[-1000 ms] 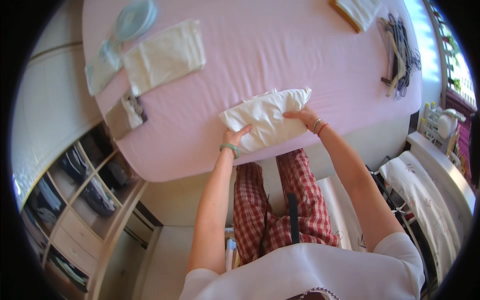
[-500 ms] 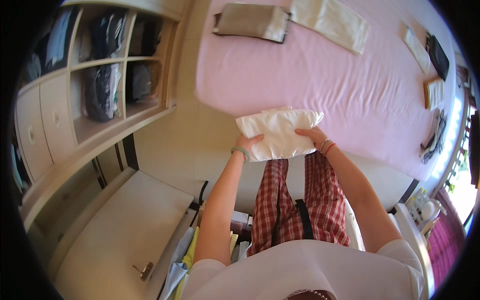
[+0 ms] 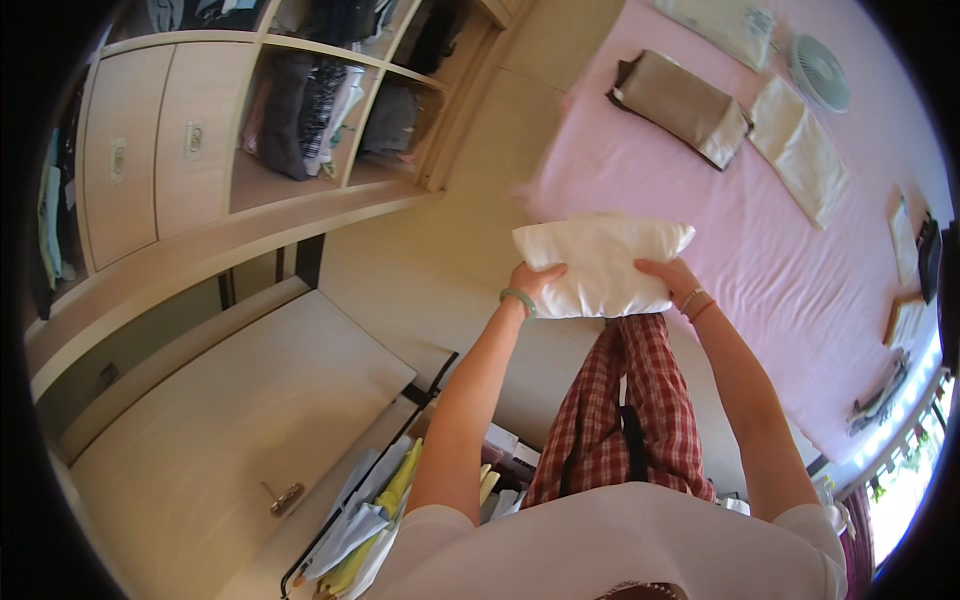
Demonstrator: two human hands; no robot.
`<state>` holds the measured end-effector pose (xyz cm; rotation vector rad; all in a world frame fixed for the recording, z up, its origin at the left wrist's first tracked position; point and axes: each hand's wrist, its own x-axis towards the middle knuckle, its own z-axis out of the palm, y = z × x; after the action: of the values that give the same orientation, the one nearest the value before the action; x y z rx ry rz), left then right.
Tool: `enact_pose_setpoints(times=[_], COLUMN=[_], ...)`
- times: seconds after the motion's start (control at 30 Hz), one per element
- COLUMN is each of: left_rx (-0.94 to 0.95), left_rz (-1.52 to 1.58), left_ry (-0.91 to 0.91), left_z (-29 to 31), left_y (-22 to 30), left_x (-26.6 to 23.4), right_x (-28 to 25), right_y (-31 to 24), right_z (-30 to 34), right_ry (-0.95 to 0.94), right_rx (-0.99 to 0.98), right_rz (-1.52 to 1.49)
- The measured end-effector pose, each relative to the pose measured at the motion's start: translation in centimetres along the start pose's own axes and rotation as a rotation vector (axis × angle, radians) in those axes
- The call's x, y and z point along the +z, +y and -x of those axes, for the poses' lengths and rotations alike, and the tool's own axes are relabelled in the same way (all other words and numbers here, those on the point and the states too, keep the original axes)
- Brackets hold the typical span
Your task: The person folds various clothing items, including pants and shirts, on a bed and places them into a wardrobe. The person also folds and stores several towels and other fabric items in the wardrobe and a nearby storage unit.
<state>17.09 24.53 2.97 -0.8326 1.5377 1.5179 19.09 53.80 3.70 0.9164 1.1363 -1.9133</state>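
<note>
In front of my waist I hold a folded white cloth with a satin sheen. My left hand, with a green bangle at the wrist, grips its left side, thumb on top. On the right side my right hand pinches it the same way, with a bracelet and a red band at its wrist. The fingers beneath the cloth are hidden. The cloth hangs slightly slack between the hands, above the floor beside the pink-sheeted bed.
Folded brown fabric, folded cream fabric and a round fan lie on the bed. An open wardrobe with clothes stands left. A door is at lower left, beside a rack of clothes.
My view has turned left, so the bed sits farther right and more of the wardrobe shows. Both hands keep hold of the white cloth, which has swung away from the bed with me.
</note>
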Motion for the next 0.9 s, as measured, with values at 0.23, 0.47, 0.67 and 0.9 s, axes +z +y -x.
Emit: enact_pose_setpoints(times=[0.23,0.47,0.67,0.9], left_rx=[0.082,0.288,0.480,0.754], left_rz=[-0.052,0.011,0.284,0.486], left_ry=[0.070,0.364,0.612,0.807], left_z=[-2.6,-2.6,-2.4,-4.5], left_y=[7.8,12.3,16.0,24.4], left_x=[-1.7,-7.7,-16.8,-32.2], right_x=[2.3,11.0,23.7,42.5], right_y=[-4.4,-10.6,-15.0,-19.5], right_z=[-5.0,-9.0,-12.8,-24.1], right_ry=[-0.021,-0.069,-0.146,-0.244], right_rx=[-0.030,-0.219,-0.503,-0.863], right_rz=[-0.048,0.216,0.492,0.749])
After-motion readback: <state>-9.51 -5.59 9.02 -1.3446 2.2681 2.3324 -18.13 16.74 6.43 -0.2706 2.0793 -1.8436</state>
